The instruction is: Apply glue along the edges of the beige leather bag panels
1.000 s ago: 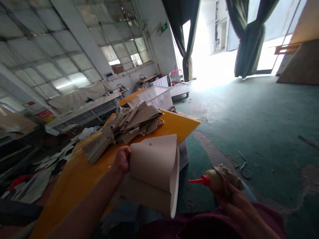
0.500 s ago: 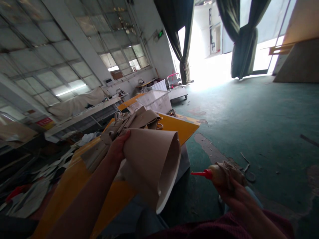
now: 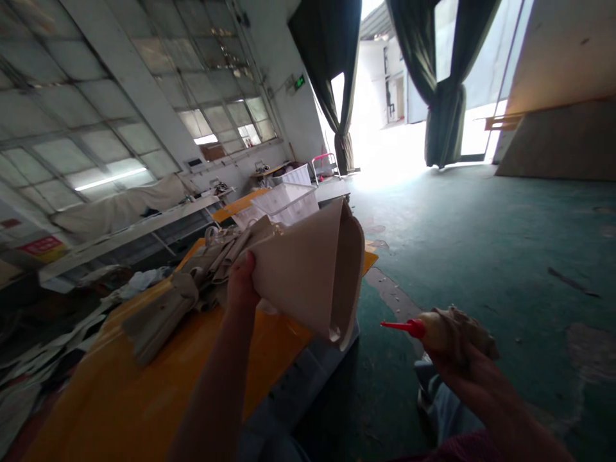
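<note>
My left hand (image 3: 244, 282) is closed on the near end of a beige bag body (image 3: 301, 266), a stiff folded panel whose open mouth faces right. It is held up over the yellow board (image 3: 158, 378). My right hand (image 3: 464, 366) is wrapped round a glue bottle (image 3: 436, 330) with a red pointed nozzle, which points left toward the bag body but stays apart from it. A crumpled cloth (image 3: 464, 324) is wound about the bottle. Behind my left hand, a pile of beige bag pieces (image 3: 168, 311) with straps lies on the board.
White plastic crates (image 3: 289, 199) stand behind the board. A cart with a red handle (image 3: 325, 163) is farther back. A long white bench (image 3: 139, 234) runs under the windows at left. Dark tied curtains (image 3: 445, 122) frame a bright doorway. Scraps lie at far left.
My left hand has raised the bag body and shifted it right, its mouth turned higher. My right hand with the glue bottle sits slightly farther right. The camera view has turned a little.
</note>
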`<state>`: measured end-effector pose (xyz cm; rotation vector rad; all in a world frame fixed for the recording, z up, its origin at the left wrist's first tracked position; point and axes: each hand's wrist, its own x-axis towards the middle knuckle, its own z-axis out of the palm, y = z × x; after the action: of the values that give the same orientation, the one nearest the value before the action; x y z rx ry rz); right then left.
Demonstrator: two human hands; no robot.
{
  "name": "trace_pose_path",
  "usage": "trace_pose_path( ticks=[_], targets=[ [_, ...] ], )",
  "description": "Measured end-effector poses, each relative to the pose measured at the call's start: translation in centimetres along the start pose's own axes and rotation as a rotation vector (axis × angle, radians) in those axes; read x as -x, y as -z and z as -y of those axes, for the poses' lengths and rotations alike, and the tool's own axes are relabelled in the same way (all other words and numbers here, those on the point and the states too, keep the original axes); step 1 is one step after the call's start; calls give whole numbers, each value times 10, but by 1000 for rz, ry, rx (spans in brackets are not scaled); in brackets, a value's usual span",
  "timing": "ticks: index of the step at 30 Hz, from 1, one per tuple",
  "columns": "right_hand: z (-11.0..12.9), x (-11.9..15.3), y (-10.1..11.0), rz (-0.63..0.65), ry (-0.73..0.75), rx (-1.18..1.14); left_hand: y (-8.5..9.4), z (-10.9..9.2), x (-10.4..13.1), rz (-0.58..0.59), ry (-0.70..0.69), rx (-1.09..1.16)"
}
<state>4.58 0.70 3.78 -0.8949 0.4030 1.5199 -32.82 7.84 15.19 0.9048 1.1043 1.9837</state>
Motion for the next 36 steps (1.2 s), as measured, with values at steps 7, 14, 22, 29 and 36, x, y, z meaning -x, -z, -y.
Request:
trace_pose_path(
  ticks=[7, 14, 22, 29, 36],
  targets=[
    [-20, -13, -8, -6, 34, 48, 50, 71, 49, -187, 141, -63],
    [-38, -12, 16, -35, 115, 151, 94, 66, 73, -210, 165, -145],
    [-52, -44, 78, 45, 202, 264, 122, 70, 93, -215, 201, -210],
    [-61, -19, 70, 59, 312, 343, 115, 65, 106, -184, 233, -178],
    [-73, -19, 100, 82, 286, 329, 120, 65, 117, -173, 269, -207]
  ],
)
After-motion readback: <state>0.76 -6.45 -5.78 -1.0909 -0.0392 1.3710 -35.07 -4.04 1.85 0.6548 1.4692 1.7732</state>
